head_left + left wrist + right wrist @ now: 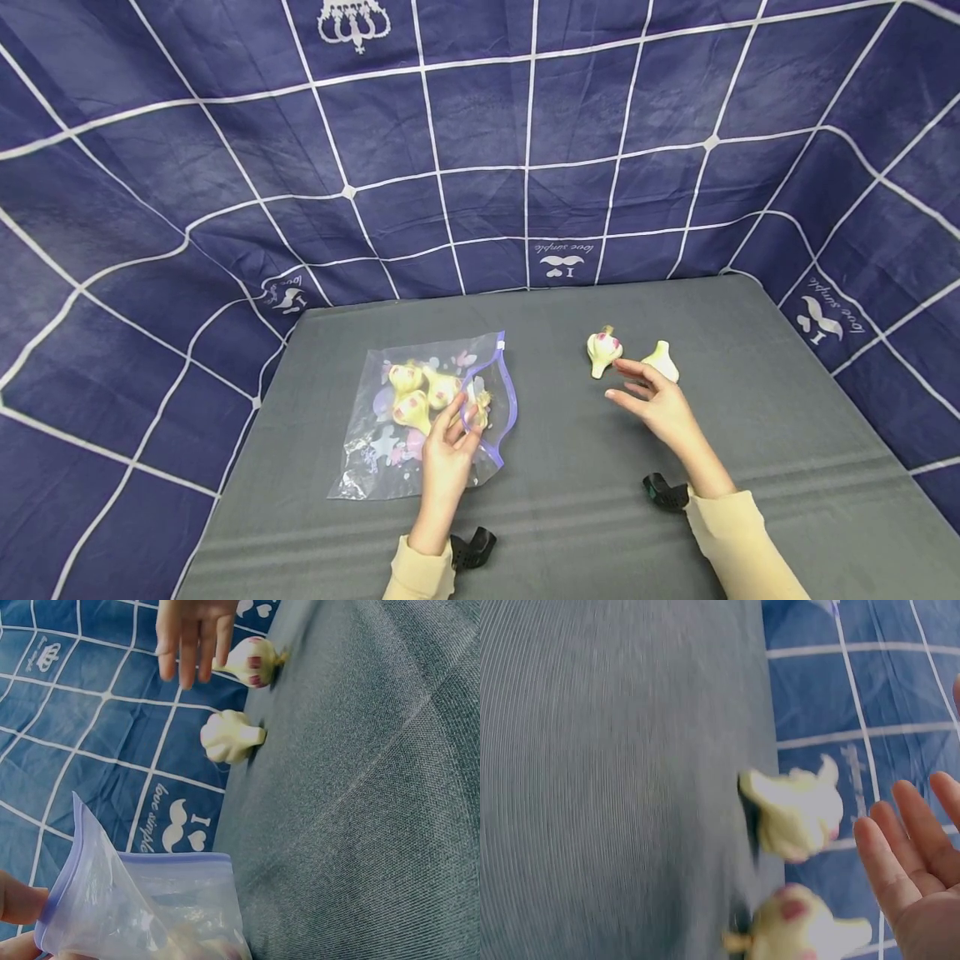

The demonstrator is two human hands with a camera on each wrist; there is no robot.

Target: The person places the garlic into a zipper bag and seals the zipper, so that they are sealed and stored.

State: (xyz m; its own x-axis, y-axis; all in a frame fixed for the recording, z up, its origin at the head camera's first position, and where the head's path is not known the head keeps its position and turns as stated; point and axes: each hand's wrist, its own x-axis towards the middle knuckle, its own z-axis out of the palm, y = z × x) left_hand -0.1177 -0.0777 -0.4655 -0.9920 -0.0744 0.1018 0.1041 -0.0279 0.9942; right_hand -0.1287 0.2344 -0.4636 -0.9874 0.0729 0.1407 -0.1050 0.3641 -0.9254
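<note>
A clear zip bag (362, 467) with a purple rim lies on the left of the table, its mouth facing right. Several garlic bulbs (406, 379) show through its printed plastic. My left hand (447, 450) pinches the rim near the mouth; in the left wrist view the thumb and a finger hold the purple zip edge (58, 896). Two more garlic bulbs lie outside: one with pink patches (603, 352), one paler (663, 363). My right hand (660, 408) hovers close to them, fingers loosely spread, with nothing in it. Both bulbs also appear beside that hand in the right wrist view.
The grey tabletop (562, 500) stretches between the bag and the loose bulbs. A blue cloth (480, 208) with white lines hangs along the back and both sides. Black wrist devices (474, 547) sit at both cuffs.
</note>
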